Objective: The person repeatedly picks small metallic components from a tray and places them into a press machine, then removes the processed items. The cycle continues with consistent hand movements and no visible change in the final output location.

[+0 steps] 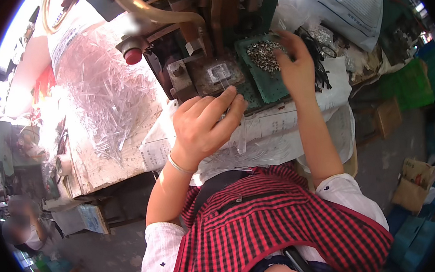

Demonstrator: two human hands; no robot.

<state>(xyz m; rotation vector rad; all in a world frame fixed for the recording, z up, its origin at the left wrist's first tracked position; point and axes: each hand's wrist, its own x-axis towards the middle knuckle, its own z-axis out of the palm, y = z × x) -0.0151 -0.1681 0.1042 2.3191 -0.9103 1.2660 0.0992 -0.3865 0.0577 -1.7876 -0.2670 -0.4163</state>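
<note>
Left hand (204, 129) has its fingers (220, 102) pinched shut on a clear plastic tube (239, 134), which hangs down below the fingertips, just short of the small press (207, 70). Right hand (296, 66) reaches further out, fingers loosely curled over the green tray (270, 88) of small metal pieces (264, 55); whether they grip any, I cannot tell. Left of the fingers, a heap of clear tubes (104, 91) covers the worn tabletop (108, 170). Beyond the right hand, white printed sacks (350, 3); cardboard boxes (410, 187) on the floor
</note>
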